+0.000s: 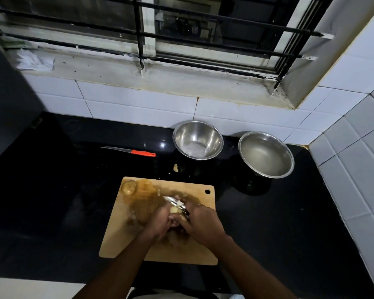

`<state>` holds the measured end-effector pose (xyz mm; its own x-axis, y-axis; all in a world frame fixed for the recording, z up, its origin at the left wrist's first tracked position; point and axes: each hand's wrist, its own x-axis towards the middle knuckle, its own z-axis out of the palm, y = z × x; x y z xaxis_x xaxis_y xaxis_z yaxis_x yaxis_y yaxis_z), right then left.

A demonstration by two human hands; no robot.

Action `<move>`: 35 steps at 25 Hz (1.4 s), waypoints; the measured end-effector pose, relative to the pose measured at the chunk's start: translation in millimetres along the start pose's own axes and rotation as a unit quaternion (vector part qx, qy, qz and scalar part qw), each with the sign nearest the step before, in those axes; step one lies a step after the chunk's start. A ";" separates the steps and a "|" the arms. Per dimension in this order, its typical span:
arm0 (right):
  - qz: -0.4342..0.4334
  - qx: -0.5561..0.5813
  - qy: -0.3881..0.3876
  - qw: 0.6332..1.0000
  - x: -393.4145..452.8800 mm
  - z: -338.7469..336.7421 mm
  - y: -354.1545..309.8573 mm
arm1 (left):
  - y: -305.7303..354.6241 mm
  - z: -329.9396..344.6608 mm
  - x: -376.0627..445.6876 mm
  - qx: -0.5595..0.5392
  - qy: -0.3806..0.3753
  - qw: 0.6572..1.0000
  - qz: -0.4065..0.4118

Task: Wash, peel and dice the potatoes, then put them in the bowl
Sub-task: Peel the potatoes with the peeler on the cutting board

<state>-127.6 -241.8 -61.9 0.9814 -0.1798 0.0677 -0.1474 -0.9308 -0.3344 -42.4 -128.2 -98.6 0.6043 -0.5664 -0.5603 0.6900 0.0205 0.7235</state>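
Note:
Over the wooden cutting board point(138, 238) my left hand point(160, 223) grips a partly peeled potato point(175, 211), its pale flesh showing between my fingers. My right hand point(203, 223) holds a metal peeler point(175, 201) whose blade lies across the top of the potato. A whole unpeeled potato point(129, 187) rests at the board's far left corner. Peel scraps lie scattered across the board. Two steel bowls stand behind the board: a deeper one point(198, 140) and a wider one point(266, 154) with water in it.
A knife with an orange handle point(130, 151) lies on the black countertop point(52, 190) left of the bowls. A small peel scrap point(175, 167) sits behind the board. White tiled walls close the back and right side, under a barred window.

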 end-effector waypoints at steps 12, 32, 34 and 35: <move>0.054 0.036 -0.086 0.994 1.4 -10.5 6.1 | -6.4 4.7 -3.1 0.058 0.074 0.996 -0.002; 0.143 0.127 -0.026 0.981 -1.8 12.0 -23.4 | 3.9 15.5 -5.0 -0.108 0.113 0.988 -0.017; 0.133 0.111 -0.017 0.985 -0.7 9.9 -25.8 | 6.4 18.9 -9.6 -0.098 0.109 0.989 -0.013; 0.127 0.096 -0.010 0.987 -0.7 9.5 -28.2 | 7.2 21.7 -11.9 -0.083 0.115 0.990 -0.006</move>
<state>-123.0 -212.4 -61.5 0.9185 -0.3909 -0.0595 -0.3645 -0.7789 -0.5104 -53.3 -139.2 -78.0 0.6567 -0.3649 -0.6600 0.7427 0.1604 0.6502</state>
